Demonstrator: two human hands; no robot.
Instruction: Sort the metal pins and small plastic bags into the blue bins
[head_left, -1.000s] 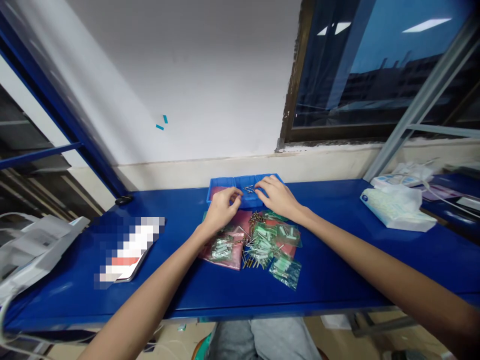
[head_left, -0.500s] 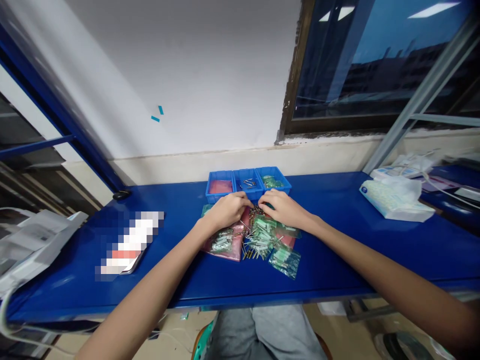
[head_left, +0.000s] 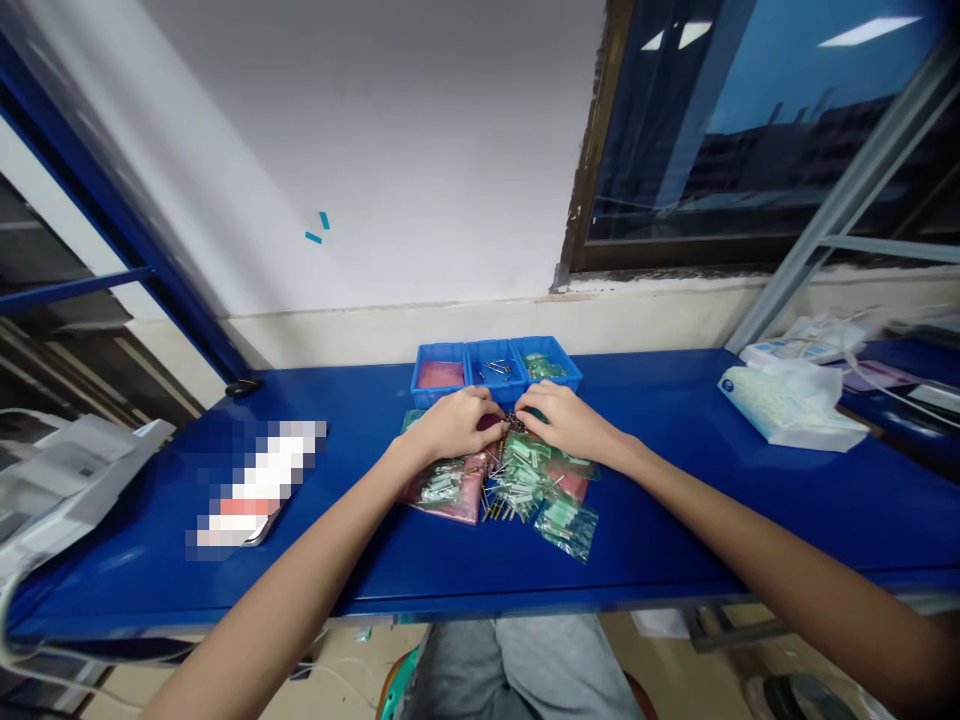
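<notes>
Curling left hand [head_left: 461, 422] and right hand [head_left: 561, 414] over the metal pins [head_left: 496, 509], just on the near side of the blue bins [head_left: 429, 397]! Not showing clearly whether gripping anything.

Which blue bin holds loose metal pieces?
The middle bin: small loose metal pieces lie in it. The left bin holds pink material, the right bin green material.

Place: small-parts workshop | blue workbench [head_left: 652, 540] | gray frame post [head_left: 827, 212] | compartment bins [head_left: 429, 397] | loose metal pins [head_left: 497, 512]
</notes>
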